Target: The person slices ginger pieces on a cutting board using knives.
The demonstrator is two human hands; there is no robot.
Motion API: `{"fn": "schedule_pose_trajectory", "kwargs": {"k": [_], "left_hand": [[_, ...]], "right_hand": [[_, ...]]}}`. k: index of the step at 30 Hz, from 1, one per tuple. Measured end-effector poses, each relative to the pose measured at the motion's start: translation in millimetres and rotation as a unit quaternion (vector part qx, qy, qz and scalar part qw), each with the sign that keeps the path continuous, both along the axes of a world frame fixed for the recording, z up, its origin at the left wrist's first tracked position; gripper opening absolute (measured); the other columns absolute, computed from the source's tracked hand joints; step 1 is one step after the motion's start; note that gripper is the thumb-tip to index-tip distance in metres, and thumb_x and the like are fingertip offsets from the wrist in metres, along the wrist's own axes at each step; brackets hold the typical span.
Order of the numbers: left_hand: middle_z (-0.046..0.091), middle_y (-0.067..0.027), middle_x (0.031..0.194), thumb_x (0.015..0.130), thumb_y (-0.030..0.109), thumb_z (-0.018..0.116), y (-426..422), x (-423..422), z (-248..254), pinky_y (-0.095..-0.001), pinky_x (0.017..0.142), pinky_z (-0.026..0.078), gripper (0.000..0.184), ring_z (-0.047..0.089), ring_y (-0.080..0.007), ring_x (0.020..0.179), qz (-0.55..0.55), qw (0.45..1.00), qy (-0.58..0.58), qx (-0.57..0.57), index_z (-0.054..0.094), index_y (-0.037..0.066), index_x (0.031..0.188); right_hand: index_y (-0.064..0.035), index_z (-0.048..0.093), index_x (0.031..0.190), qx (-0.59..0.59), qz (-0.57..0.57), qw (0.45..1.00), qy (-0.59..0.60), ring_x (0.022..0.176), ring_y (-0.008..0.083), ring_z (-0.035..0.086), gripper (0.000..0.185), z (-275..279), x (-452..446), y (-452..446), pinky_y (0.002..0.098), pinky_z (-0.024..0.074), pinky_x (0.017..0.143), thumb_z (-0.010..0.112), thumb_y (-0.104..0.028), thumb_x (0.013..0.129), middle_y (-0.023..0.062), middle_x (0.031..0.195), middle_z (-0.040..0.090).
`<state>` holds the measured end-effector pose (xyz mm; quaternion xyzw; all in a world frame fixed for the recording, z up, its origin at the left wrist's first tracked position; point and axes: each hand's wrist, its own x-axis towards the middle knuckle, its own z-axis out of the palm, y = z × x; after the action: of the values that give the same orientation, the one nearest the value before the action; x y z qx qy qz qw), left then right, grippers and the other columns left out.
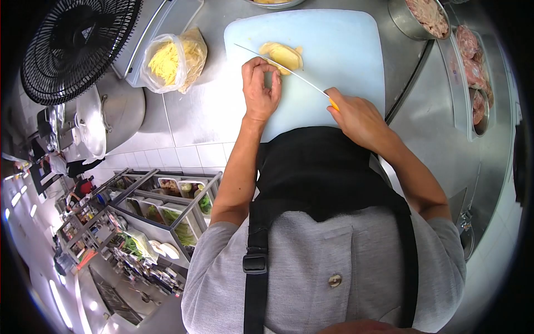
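Note:
Pale yellow slices that look like potato (285, 57) lie overlapping in a small stack on the light blue cutting board (339, 44). My right hand (357, 118) is wrapped round the orange handle of a kitchen knife (306, 81). The long thin blade slants up and left across the near side of the slices. On the near side of the blade, my left hand (259, 92) has its fingers bent, with the fingertips against the edge of the sliced potato. Its thumb is tucked in below them. Whether the blade touches the board cannot be made out.
A plastic bag of yellow shreds (166, 62) stands left of the board, near a black fan (80, 47) and a large metal pot (114, 114). At right are a metal bowl of meat (425, 16) and a clear tub (459, 83) of bagged meat.

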<state>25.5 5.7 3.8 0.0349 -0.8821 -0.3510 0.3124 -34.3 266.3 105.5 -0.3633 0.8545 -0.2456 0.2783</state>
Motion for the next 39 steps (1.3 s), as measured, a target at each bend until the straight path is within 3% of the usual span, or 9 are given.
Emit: {"fn": "schedule_pose_trajectory", "kwargs": {"k": [21, 30, 33, 39], "left_hand": [[0.063, -0.0183, 0.117, 0.087, -0.001, 0.077, 0.9, 0.6, -0.2, -0.0427, 0.097, 0.054, 0.015, 0.063, -0.0359, 0.112, 0.009, 1.000, -0.012, 0.010, 0.069, 0.000, 0.100], [0.063, -0.0177, 0.116, 0.087, -0.003, 0.077, 2.1, 1.6, 0.0, -0.0429, 0.095, 0.054, 0.016, 0.063, -0.0354, 0.111, 0.004, 1.000, -0.013, 0.015, 0.068, 0.001, 0.100], [0.062, -0.0175, 0.117, 0.087, -0.003, 0.077, -0.7, 0.4, -0.2, -0.0431, 0.095, 0.054, 0.017, 0.063, -0.0356, 0.111, -0.001, 1.000, -0.004, 0.002, 0.068, 0.001, 0.101], [0.063, -0.0188, 0.118, 0.088, -0.002, 0.076, 2.7, 0.0, -3.5, -0.0453, 0.097, 0.053, 0.018, 0.062, -0.0371, 0.111, -0.008, 1.000, 0.009, -0.020, 0.067, 0.002, 0.104]], "right_hand": [[-0.0025, 0.049, 0.119, 0.005, 0.019, 1.000, 0.021, 0.081, 0.0472, 0.067, 0.018, -11.3, -0.4, -7.2, 0.0602, 0.0484, 0.073, 0.055, -0.017, 0.111, 0.0218, 0.083, 0.067], [-0.0028, 0.049, 0.122, 0.075, 0.019, 0.996, -0.049, 0.082, 0.0486, 0.067, 0.022, -30.0, -11.7, -32.2, 0.0610, 0.0485, 0.073, 0.059, -0.017, 0.110, 0.0226, 0.083, 0.068], [-0.0024, 0.049, 0.120, 0.019, 0.012, 1.000, -0.011, 0.082, 0.0487, 0.068, 0.021, -43.4, -9.4, -30.3, 0.0612, 0.0491, 0.074, 0.059, -0.018, 0.110, 0.0222, 0.082, 0.068], [-0.0026, 0.050, 0.119, 0.033, 0.021, 0.999, -0.008, 0.085, 0.0491, 0.068, 0.021, -42.2, -9.6, -29.3, 0.0614, 0.0502, 0.076, 0.056, -0.020, 0.111, 0.0238, 0.087, 0.070]]}}
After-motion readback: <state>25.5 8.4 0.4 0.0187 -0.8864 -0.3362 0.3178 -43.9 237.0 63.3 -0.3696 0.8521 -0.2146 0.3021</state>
